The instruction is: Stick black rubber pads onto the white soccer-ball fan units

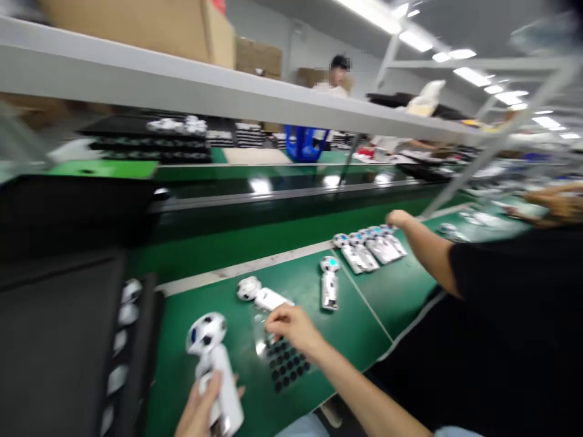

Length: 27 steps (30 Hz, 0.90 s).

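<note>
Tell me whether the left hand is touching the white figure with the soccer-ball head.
Touching: the head view shows the left hand wrapped around the body of the white figure.

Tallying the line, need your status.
Left hand gripping white ball-headed toy. Right hand on clear film, over black dot sheet. Second toy lying just past right hand.

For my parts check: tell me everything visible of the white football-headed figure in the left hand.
The white figure has a round head patterned like a football, white with black patches and a blue spot, on a long white body of glossy-looking plastic. It stands tilted, gripped around the body by the left hand, over the green work mat.
</note>
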Each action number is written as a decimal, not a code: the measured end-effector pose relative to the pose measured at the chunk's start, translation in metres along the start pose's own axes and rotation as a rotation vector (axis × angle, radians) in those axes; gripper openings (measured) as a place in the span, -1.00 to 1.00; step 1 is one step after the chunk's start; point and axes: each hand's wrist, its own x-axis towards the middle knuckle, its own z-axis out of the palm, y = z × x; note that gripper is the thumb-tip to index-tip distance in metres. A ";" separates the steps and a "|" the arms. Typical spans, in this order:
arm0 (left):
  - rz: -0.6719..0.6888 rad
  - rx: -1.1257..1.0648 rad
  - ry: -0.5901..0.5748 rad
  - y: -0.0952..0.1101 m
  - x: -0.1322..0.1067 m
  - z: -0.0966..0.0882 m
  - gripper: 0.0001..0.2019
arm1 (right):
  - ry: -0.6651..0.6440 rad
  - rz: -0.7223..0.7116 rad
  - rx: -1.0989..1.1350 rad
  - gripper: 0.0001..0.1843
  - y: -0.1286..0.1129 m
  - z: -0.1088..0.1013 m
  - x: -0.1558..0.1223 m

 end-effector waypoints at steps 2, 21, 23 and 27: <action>0.086 0.063 0.031 0.007 -0.015 0.015 -0.43 | -0.098 -0.046 0.051 -0.87 -0.017 -0.004 -0.010; 0.566 0.440 -0.067 0.019 -0.035 0.004 -0.34 | -0.183 -0.473 -0.451 -0.83 -0.068 0.042 -0.058; 0.540 0.429 -0.072 0.021 -0.038 0.003 -0.34 | -0.164 -0.479 -0.467 -0.82 -0.068 0.045 -0.058; 0.511 0.388 -0.086 0.023 -0.040 0.003 -0.32 | -0.148 -0.469 -0.468 -0.82 -0.068 0.047 -0.059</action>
